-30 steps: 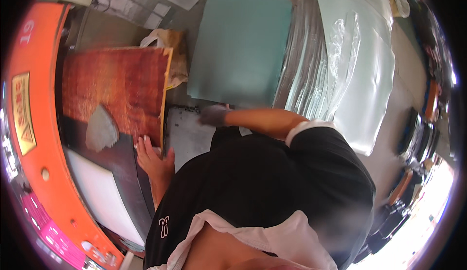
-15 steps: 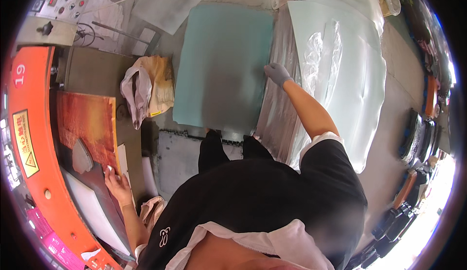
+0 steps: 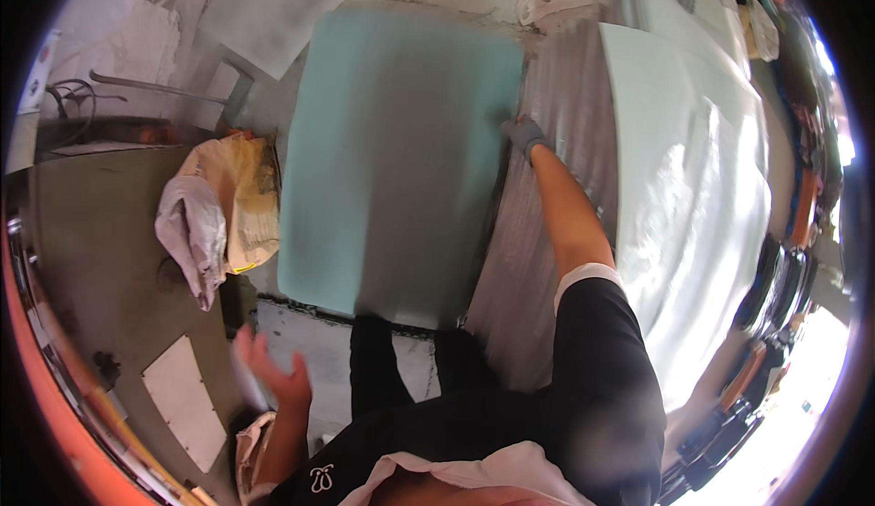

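Head view: a large pale-green rectangular foam sheet (image 3: 392, 160) lies flat on the floor in front of the person, its surface plain and matte, its corners slightly rounded. Its long axis runs away from the person, from the near edge by the dark trouser legs toward the far end at the top of the picture, tilted a little to the right. The gloved right hand (image 3: 522, 132) reaches out on a bare forearm to the sheet's right edge near the far corner and touches it there; whether the fingers are curled around the edge or only pressed to it cannot be told. Just to the right of the sheet lies a grey ribbed sheet (image 3: 547, 232), and beyond that a stack of whitish panels under clear plastic film (image 3: 693, 187). The bare left hand (image 3: 273, 374) is raised low on the left, blurred, fingers spread apart and holding nothing, above a pale stone slab (image 3: 310, 369). To the left of the foam sheet sits a crumpled yellow-and-white sack (image 3: 223, 214). A small white rectangular board (image 3: 182, 401) lies on the dark floor near the left hand.
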`<state>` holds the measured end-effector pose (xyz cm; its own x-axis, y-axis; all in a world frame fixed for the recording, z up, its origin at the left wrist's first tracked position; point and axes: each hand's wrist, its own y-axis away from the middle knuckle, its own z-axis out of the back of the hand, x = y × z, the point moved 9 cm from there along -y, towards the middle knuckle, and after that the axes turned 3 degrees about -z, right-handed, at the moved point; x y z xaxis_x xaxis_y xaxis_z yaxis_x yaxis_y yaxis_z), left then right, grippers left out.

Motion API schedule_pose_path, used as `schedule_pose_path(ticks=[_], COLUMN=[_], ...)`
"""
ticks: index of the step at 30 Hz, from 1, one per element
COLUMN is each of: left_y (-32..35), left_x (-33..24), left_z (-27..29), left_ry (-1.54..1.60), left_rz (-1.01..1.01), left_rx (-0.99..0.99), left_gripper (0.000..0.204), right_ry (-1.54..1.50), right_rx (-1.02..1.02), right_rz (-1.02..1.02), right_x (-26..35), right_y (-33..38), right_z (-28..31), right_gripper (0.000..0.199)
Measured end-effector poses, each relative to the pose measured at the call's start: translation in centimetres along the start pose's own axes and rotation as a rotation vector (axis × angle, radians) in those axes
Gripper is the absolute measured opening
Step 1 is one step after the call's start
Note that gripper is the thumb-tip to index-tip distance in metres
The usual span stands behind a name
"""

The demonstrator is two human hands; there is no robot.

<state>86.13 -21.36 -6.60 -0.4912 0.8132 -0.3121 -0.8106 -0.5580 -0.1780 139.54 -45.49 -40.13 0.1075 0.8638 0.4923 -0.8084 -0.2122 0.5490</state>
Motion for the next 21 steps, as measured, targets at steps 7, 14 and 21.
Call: schedule_pose_path(ticks=[7,14,21], left_y=[-5.4,-9.7,-8.7], left_x=[3.7,2.3,2.8], left_z=[-37.4,-52.5,-53.7], left_ry=[-0.042,-0.377,-0.363], left_rz=[0.096,0.291,0.359], left_rx=[0.711,0.514,0.654], left_gripper=[0.071,0.069,0.068], right_ry=[-0.038,-0.195,-0.196], right_rx=[0.004,-0.126,-0.375], right_rz=[-0.161,-0.179,-0.233], right_x=[-2.3,-2.2,-3.6], right_y=[-11.9,-17.1,-19.2], right_z=[-1.9,-2.3,-1.8], right_gripper=[0.090,0.076,0.068])
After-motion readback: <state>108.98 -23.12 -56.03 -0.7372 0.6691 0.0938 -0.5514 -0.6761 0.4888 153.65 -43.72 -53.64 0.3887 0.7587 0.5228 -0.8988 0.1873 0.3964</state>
